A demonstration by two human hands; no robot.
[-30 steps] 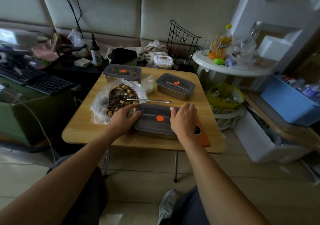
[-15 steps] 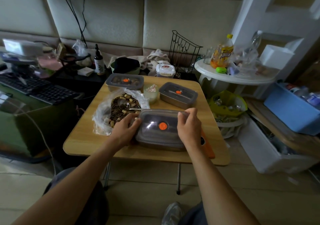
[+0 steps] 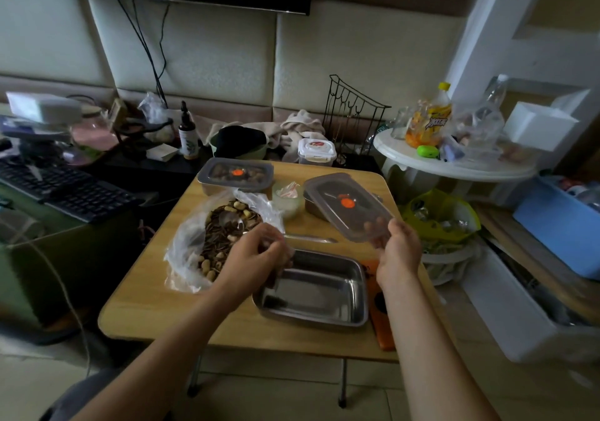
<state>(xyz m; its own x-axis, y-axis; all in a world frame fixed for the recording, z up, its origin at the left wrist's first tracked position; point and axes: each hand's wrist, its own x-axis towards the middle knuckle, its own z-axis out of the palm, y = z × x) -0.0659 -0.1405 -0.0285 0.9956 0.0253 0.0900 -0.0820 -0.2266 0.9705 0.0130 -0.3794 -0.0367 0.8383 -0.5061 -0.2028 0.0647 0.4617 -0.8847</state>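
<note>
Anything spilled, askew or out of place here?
Nothing spilled. One oddity: an orange flat object lies partly under the open steel container and seems to overhang the table edge. The lid is tilted only because the right hand holds it.

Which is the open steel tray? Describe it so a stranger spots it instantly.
Start at the wooden table in the middle. On its near edge, by the left hand, sits a shallow rectangular steel tray. It alone is uncovered and empty; the right hand holds a clear lid aloft, while the far tray is lidded.
</note>
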